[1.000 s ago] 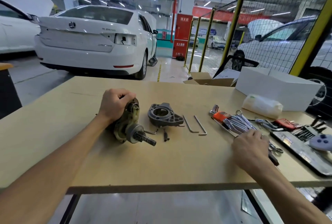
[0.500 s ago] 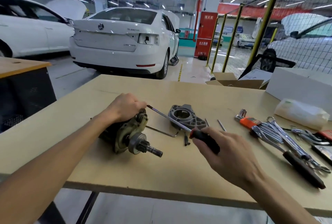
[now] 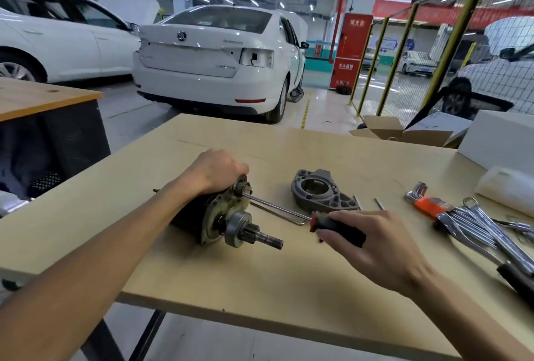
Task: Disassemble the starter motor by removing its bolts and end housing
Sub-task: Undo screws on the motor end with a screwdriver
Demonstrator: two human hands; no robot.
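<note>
The starter motor [image 3: 215, 220] lies on its side on the wooden table [image 3: 260, 274], its pinion shaft pointing toward me and to the right. My left hand [image 3: 215, 171] grips the top of the motor from behind. My right hand [image 3: 372, 240] holds the black and red handle of a screwdriver [image 3: 326, 223]. Its metal shank runs up to the left, and the tip touches the motor's upper end face. The grey end housing [image 3: 322, 193] lies apart on the table, just right of the motor. A long bolt [image 3: 277, 213] lies under the shank.
A set of hex keys in an orange holder [image 3: 430, 206] and several wrenches [image 3: 485, 227] lie at the right. Behind them stand a white box [image 3: 500, 141], a plastic bag [image 3: 505, 187] and an open carton [image 3: 384, 129]. The table's front edge is close below my arms.
My right hand left the tool pile at the right, came back with the screwdriver and has set its tip on the motor's end face. My left hand stayed on the motor.
</note>
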